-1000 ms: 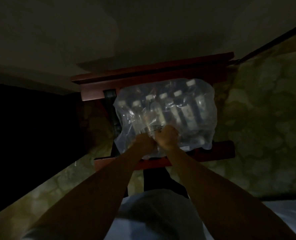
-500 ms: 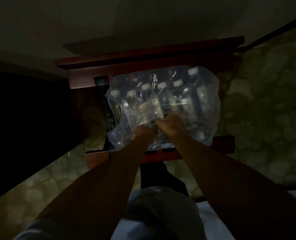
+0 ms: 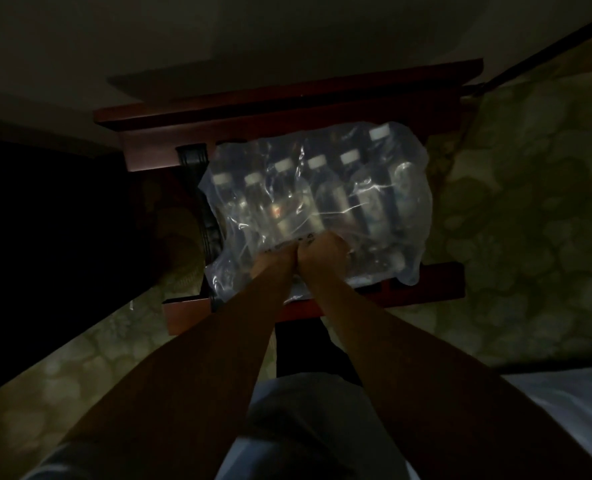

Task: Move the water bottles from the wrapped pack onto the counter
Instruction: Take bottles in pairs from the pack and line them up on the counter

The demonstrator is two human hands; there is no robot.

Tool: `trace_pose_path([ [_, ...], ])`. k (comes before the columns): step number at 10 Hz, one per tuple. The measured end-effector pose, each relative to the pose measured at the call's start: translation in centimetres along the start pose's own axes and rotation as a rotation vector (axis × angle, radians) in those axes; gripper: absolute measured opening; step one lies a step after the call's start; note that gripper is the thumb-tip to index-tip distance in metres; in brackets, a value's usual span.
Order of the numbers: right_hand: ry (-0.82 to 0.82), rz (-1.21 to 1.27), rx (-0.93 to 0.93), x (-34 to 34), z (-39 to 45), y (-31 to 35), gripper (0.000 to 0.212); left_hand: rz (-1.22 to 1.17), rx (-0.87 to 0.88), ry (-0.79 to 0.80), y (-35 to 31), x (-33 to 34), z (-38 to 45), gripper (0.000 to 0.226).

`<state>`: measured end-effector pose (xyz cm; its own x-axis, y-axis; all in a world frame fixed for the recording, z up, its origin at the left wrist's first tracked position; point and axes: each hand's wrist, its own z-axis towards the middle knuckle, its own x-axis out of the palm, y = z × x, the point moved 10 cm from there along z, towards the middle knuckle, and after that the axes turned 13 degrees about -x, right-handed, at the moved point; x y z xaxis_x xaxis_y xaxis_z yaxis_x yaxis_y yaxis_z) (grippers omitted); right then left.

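Both hands meet side by side, touching, at the near edge of the clear plastic-wrapped pack of water bottles (image 3: 317,206). The left hand (image 3: 274,263) and the right hand (image 3: 325,252) each appear to bunch a fold of the film in curled fingers; the fingertips themselves are lost in the crinkled plastic and the dim light, so how deep the grip goes cannot be told. Holding the wrap at one spot with two fists close together reads as a grip for tearing the film apart, since the bottles cannot come out while the wrap is whole.

The pack lies just beyond the hands on a dark red wooden stand (image 3: 426,282) with a raised far rail, which keeps the load up within easy reach. Inside the film, the white-capped clear bottles (image 3: 350,157) lie in a row, caps pointing away from the hands. No bottle is outside the wrap, so by my judgement the task is at its opening step.

To either side of the hands and below the stand spreads a pale green patterned carpet (image 3: 530,220). No bench is clearly visible in this dim view.
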<state>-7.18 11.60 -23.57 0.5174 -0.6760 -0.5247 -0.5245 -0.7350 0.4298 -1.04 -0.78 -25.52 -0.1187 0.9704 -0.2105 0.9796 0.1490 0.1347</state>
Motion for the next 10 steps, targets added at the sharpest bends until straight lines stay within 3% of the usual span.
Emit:
trace_pose_path([
  [1, -0.042, -0.022, -0.008, -0.2, -0.1, -0.1, 0.029, -0.085, -0.036, 0.003, 0.1, -0.2, -0.3, 0.019],
  [2, -0.079, -0.02, -0.045, -0.5, -0.1, 0.1, 0.029, -0.17, 0.044, -0.007, 0.2, -0.8, -0.5, 0.026],
  [4, -0.069, -0.016, -0.082, 0.1, -0.5, 0.0, 0.057, -0.099, 0.095, 0.228, -0.5, -1.0, -1.5, 0.028],
  [5, -0.005, 0.012, -0.068, 0.4, -0.2, -0.4, 0.039, -0.117, 0.125, 0.334, -0.6, -1.9, -2.4, 0.034],
  [6, 0.095, -0.035, -0.092, 0.9, 0.4, 0.3, 0.027, -0.196, 0.196, 0.533, -1.5, -1.6, -4.1, 0.023],
  [7, 0.133, -0.12, -0.086, 1.3, 1.2, 1.2, 0.028, -0.235, 0.151, 0.602, -1.3, -1.7, -4.8, 0.027],
  [9, 0.0, -0.137, 0.033, 1.2, 1.8, 0.7, 0.031, -0.243, 0.088, 0.608, 0.8, -2.3, -5.0, 0.05],
  [10, 0.022, -0.061, 0.03, 1.4, 1.4, 0.8, 0.038, -0.243, 0.06, 0.588, 2.0, -2.7, -5.2, 0.053],
])
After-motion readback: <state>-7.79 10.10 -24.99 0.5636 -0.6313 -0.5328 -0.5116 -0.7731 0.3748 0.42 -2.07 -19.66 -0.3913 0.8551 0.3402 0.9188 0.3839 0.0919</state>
